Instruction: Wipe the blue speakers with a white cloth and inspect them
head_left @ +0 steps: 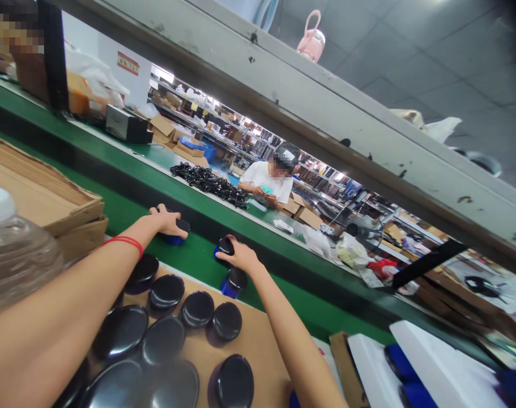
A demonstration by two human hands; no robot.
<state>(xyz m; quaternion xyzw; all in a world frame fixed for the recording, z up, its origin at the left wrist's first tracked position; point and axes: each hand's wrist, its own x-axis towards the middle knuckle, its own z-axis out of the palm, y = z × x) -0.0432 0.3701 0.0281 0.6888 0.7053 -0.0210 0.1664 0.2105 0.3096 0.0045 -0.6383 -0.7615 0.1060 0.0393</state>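
Observation:
Both arms reach out over a green surface. My left hand point(166, 222), with a red cord on its wrist, is closed around a blue jar with a black lid point(182, 228). To its right, my right hand point(242, 256) grips a second black-lidded blue jar point(226, 246) between thumb and fingers. Just below that hand stands another blue jar point(234, 282), close to the held one. Nearer to me, several jars with glossy black lids point(198, 309) stand on a brown cardboard sheet point(260, 334); my left forearm hides some of them.
A large clear bottle point(17, 260) and cardboard trays point(41, 192) stand at the left. White foam trays point(436, 362) with blue items lie at lower right. A grey beam point(283, 85) crosses above. Beyond the line, a person point(268, 181) handles something near black cables point(210, 182).

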